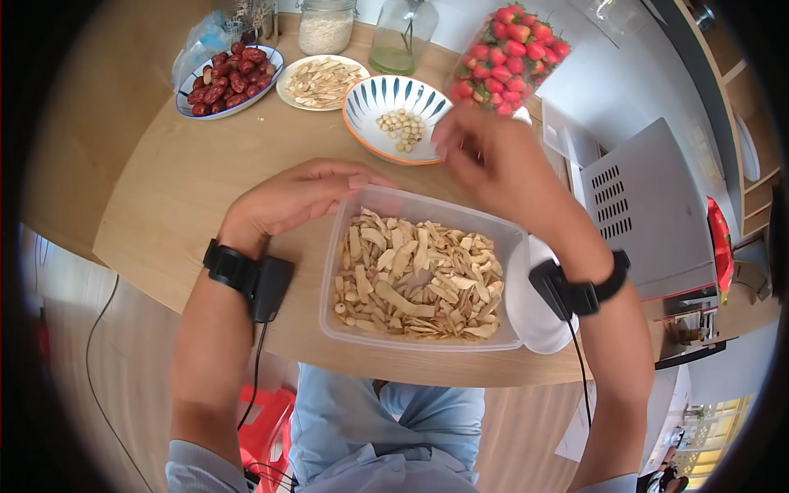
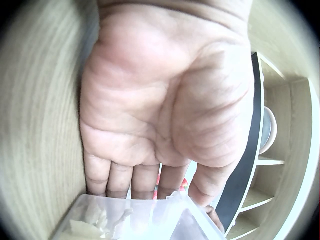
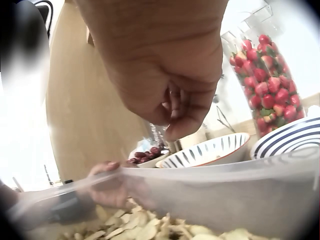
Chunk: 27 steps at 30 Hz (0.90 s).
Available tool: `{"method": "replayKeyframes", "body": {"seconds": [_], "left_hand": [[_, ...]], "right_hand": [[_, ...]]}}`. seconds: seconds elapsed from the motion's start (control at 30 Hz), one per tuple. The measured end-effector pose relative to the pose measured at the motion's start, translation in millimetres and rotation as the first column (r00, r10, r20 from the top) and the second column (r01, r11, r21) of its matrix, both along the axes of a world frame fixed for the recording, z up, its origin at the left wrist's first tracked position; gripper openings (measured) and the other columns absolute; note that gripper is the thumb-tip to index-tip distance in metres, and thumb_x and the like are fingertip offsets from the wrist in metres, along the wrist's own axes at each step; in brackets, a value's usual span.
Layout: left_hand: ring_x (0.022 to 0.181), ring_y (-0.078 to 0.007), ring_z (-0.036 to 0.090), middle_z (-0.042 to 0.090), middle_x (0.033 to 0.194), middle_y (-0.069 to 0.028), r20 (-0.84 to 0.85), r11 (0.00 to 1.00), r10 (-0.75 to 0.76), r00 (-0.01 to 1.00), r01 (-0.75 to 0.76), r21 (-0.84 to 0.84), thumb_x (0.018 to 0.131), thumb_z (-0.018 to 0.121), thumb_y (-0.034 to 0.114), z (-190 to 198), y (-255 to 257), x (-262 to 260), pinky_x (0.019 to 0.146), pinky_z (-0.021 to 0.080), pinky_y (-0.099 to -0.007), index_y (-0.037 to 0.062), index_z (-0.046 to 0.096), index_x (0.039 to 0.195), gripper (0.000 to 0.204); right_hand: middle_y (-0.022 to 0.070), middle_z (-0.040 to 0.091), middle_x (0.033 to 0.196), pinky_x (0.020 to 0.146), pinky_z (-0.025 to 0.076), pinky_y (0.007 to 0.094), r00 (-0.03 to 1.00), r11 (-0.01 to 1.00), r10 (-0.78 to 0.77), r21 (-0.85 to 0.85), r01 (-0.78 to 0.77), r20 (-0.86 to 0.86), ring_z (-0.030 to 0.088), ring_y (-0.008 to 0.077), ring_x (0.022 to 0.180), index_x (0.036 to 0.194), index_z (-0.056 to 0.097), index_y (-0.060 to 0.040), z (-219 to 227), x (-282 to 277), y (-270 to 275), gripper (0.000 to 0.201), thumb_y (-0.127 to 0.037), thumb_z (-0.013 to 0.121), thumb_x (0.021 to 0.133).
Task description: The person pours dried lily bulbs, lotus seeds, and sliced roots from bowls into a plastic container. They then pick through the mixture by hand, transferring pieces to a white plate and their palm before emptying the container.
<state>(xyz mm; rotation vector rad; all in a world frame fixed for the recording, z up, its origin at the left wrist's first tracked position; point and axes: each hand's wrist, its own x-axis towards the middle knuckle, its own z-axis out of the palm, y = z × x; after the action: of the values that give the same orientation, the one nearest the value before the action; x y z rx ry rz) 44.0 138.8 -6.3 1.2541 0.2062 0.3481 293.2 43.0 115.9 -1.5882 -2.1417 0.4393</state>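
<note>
A clear plastic container (image 1: 349, 335) of pale dried slices (image 1: 415, 275) stands near the table's front edge. My left hand (image 1: 304, 195) rests against its far left corner, thumb at the rim. In the left wrist view, the straight fingers (image 2: 145, 177) pass behind the container wall, their tips hidden. Blurred in the head view, my right hand (image 1: 497, 164) hovers at the right rim of a striped bowl (image 1: 367, 100) with an orange edge. Its fingers (image 3: 197, 107) are curled, and no object shows among them. Pale round seeds (image 1: 403, 127) lie in that bowl.
Behind stand a plate of red dates (image 1: 230, 80), a small plate of dried strips (image 1: 322, 82), a grain jar (image 1: 326, 29), a glass vase (image 1: 403, 37) and a clear container of strawberries (image 1: 514, 57). A white dish (image 1: 546, 329) sits beside the plastic container, right.
</note>
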Motion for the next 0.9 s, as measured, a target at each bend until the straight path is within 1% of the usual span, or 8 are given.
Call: {"method": "replayKeyframes", "body": {"seconds": [0.03, 0.1, 0.2, 0.3, 0.4, 0.6, 0.7, 0.9], "left_hand": [[0.129, -0.0188, 0.064, 0.068, 0.137, -0.0134, -0.005, 1.000, -0.006, 1.000, 0.006, -0.009, 0.111, 0.055, 0.025, 1, 0, 0, 0.110, 0.050, -0.0331, -0.0039, 0.059, 0.144, 0.044], [0.129, -0.0192, 0.064, 0.068, 0.137, -0.0137, -0.015, 1.000, 0.014, 1.000, -0.014, -0.004, 0.111, 0.055, 0.026, 4, -1, -1, 0.110, 0.050, -0.0331, -0.0041, 0.059, 0.144, 0.045], [0.129, -0.0198, 0.064, 0.068, 0.138, -0.0142, -0.008, 1.000, -0.004, 1.000, 0.004, 0.003, 0.111, 0.055, 0.027, 5, -2, 0, 0.111, 0.049, -0.0332, -0.0041, 0.059, 0.144, 0.046], [0.130, -0.0206, 0.064, 0.067, 0.139, -0.0149, 0.000, 1.000, -0.015, 1.000, 0.015, 0.002, 0.111, 0.055, 0.027, 3, 1, -1, 0.111, 0.049, -0.0334, -0.0039, 0.059, 0.145, 0.046], [0.131, -0.0230, 0.063, 0.067, 0.138, -0.0171, 0.001, 1.000, -0.002, 1.000, 0.002, -0.006, 0.110, 0.055, 0.028, 2, 0, 0, 0.114, 0.046, -0.0345, -0.0069, 0.058, 0.144, 0.048], [0.133, -0.0252, 0.062, 0.066, 0.139, -0.0188, -0.020, 1.000, 0.019, 1.000, -0.019, 0.010, 0.110, 0.055, 0.027, 8, -3, -1, 0.116, 0.045, -0.0357, -0.0095, 0.057, 0.143, 0.050], [0.133, -0.0251, 0.062, 0.066, 0.139, -0.0187, -0.013, 1.000, 0.009, 1.000, -0.009, 0.010, 0.110, 0.054, 0.027, 5, -1, 0, 0.116, 0.045, -0.0355, -0.0094, 0.057, 0.143, 0.050], [0.132, -0.0240, 0.062, 0.066, 0.140, -0.0184, -0.032, 1.000, 0.022, 0.999, -0.022, 0.017, 0.110, 0.054, 0.026, 8, -3, -2, 0.115, 0.046, -0.0347, -0.0086, 0.058, 0.143, 0.048]], "right_hand": [[0.0212, 0.068, 0.075, 0.067, 0.053, 0.0459, 0.998, 0.991, 0.039, -0.124, -0.046, -0.056, 0.071, 0.0361, 0.073, 0.089, 0.067, 0.0022, 5, -7, -17, 0.004, -0.002, 0.066, 0.090], [0.0226, 0.069, 0.077, 0.067, 0.054, 0.0468, 0.925, 0.922, 0.380, -0.090, -0.376, 0.024, 0.071, 0.0385, 0.075, 0.087, 0.069, 0.0027, -9, -12, -37, 0.006, -0.003, 0.068, 0.087], [0.0236, 0.069, 0.079, 0.069, 0.056, 0.0472, 0.814, 0.887, 0.457, -0.244, -0.391, 0.357, 0.071, 0.0403, 0.077, 0.084, 0.070, 0.0024, -27, -21, -48, 0.007, -0.003, 0.067, 0.084], [0.0237, 0.069, 0.080, 0.070, 0.057, 0.0471, 0.803, 0.898, 0.437, -0.247, -0.364, 0.406, 0.071, 0.0405, 0.081, 0.082, 0.071, 0.0021, -34, -22, -48, 0.007, -0.002, 0.065, 0.081], [0.0221, 0.067, 0.085, 0.077, 0.052, 0.0504, 0.842, 0.898, 0.432, -0.241, -0.368, 0.324, 0.068, 0.0417, 0.087, 0.091, 0.065, 0.0027, -44, -18, -47, 0.008, -0.005, 0.063, 0.092], [0.0219, 0.070, 0.089, 0.078, 0.054, 0.0505, 0.828, 0.897, 0.421, -0.308, -0.318, 0.370, 0.070, 0.0411, 0.089, 0.099, 0.067, 0.0017, -36, -33, -43, 0.012, -0.004, 0.064, 0.089], [0.0204, 0.070, 0.087, 0.078, 0.055, 0.0504, 0.797, 0.899, 0.438, -0.235, -0.370, 0.416, 0.071, 0.0406, 0.088, 0.096, 0.066, 0.0019, -49, -34, -44, 0.009, -0.003, 0.065, 0.088], [0.0195, 0.067, 0.089, 0.076, 0.055, 0.0502, 0.818, 0.888, 0.458, -0.223, -0.402, 0.348, 0.070, 0.0407, 0.086, 0.091, 0.064, 0.0016, -47, -28, -44, 0.007, -0.005, 0.066, 0.089]]}}
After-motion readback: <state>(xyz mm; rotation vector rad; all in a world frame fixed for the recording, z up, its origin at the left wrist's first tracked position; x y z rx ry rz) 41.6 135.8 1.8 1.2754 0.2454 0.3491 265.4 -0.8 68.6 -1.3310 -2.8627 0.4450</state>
